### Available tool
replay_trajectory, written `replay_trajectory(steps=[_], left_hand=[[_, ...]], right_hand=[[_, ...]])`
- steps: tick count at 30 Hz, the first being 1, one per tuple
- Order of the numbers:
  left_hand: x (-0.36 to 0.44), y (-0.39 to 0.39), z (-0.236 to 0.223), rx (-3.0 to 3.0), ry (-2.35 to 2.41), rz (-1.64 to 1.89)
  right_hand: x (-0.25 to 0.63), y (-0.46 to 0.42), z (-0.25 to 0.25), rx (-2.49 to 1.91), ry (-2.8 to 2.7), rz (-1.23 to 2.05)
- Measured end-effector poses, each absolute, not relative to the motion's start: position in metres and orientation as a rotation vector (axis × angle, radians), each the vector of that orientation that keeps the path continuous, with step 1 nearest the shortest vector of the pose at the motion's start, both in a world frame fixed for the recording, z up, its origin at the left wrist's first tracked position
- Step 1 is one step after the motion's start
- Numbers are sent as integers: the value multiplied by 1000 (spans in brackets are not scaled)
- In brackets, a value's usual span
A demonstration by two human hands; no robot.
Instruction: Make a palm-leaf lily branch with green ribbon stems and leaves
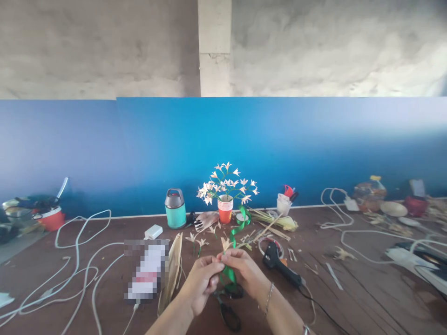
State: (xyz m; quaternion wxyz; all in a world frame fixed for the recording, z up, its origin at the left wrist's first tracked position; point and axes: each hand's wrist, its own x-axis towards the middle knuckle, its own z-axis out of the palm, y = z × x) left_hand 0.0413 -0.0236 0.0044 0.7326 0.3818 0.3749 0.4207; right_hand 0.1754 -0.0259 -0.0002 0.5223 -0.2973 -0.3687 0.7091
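Note:
A small pale craft flower stands upright between my two hands, its petals above my fingertips. My left hand is closed, thumb and fingers pinching at the flower's base. From the other side my right hand, with a bracelet at the wrist, pinches the same spot. Green ribbon runs from its roll to my hands, and a length hangs below them. The stem is mostly hidden by my fingers. Beneath lie dark-handled scissors. Loose flowers with green stems rest just beyond my left hand.
A red paper cup holds several finished flowers. To the right lie a black glue gun and dried husks. A phone, a folded husk, white cables and a teal-green container are on the left.

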Motion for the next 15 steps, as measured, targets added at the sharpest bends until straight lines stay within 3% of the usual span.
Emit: replay_trajectory(steps=[15], left_hand=[[49, -22, 8, 1210, 1192, 1011]], right_hand=[[167, -18, -13, -837, -931, 1457]])
